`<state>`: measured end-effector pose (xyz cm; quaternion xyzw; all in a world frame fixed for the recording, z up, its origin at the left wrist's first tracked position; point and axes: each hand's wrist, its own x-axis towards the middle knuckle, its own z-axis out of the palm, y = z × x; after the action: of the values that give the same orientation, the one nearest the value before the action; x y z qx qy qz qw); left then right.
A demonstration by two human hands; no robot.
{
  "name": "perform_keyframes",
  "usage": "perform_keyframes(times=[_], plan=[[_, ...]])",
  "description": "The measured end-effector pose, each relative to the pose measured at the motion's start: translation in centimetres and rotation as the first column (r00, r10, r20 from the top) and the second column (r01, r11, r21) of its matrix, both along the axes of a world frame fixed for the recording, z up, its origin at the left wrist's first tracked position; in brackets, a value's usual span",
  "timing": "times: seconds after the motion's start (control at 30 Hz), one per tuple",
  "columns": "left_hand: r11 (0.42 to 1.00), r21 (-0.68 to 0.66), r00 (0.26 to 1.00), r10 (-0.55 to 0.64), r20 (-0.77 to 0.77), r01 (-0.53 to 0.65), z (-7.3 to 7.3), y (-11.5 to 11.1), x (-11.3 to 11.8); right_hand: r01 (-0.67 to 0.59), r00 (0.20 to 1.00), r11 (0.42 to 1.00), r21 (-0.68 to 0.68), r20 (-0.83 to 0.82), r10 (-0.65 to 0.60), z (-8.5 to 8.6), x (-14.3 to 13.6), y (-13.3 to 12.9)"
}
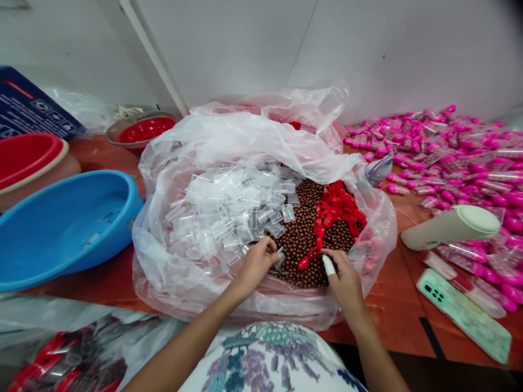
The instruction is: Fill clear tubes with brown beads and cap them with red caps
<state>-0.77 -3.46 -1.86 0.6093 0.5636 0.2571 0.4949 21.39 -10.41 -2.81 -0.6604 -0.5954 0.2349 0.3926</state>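
A large translucent plastic bag (pixel 163 283) lies open in front of me. On its left side is a heap of clear plastic tubes (pixel 220 207); brown beads (pixel 302 234) fill the right side. Red plastic caps (pixel 337 204) lie on the beads, some in a chain running toward me. My left hand (pixel 259 261) is closed at the near edge of the tubes, its fingers pinched on a clear tube (pixel 279 260). My right hand (pixel 341 272), with a white cover on one finger, pinches the near part of the red chain.
Blue (pixel 69 223) and red (pixel 28 155) basins stand at the left, with a bowl of red pieces (pixel 147 129) behind. At the right are many pink-capped tubes (pixel 449 158), a pale green cylinder (pixel 449 227) and a phone (pixel 466 313). Bagged red items (pixel 69 359) sit lower left.
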Motion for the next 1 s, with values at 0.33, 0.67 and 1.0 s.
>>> perform_keyframes(times=[0.33, 0.67, 1.0], plan=[[0.954, -0.298, 0.918, 0.113, 0.381, 0.006, 0.3, -0.8, 0.0, 0.003, 1.0, 1.0, -0.026, 0.001, -0.003, -0.1, -0.2, 0.0], [0.96, -0.278, 0.918, 0.146, 0.368, -0.041, 0.7, -2.2, -0.1, -0.014, 0.999, 0.999, -0.046, 0.029, 0.016, -0.2, -0.3, -0.1], [0.989, 0.149, 0.986, 0.029, -0.163, -0.004, 1.1, -1.8, -0.6, -0.014, 0.997, 0.999, -0.052, 0.07, 0.018, -0.5, -0.2, -0.3]])
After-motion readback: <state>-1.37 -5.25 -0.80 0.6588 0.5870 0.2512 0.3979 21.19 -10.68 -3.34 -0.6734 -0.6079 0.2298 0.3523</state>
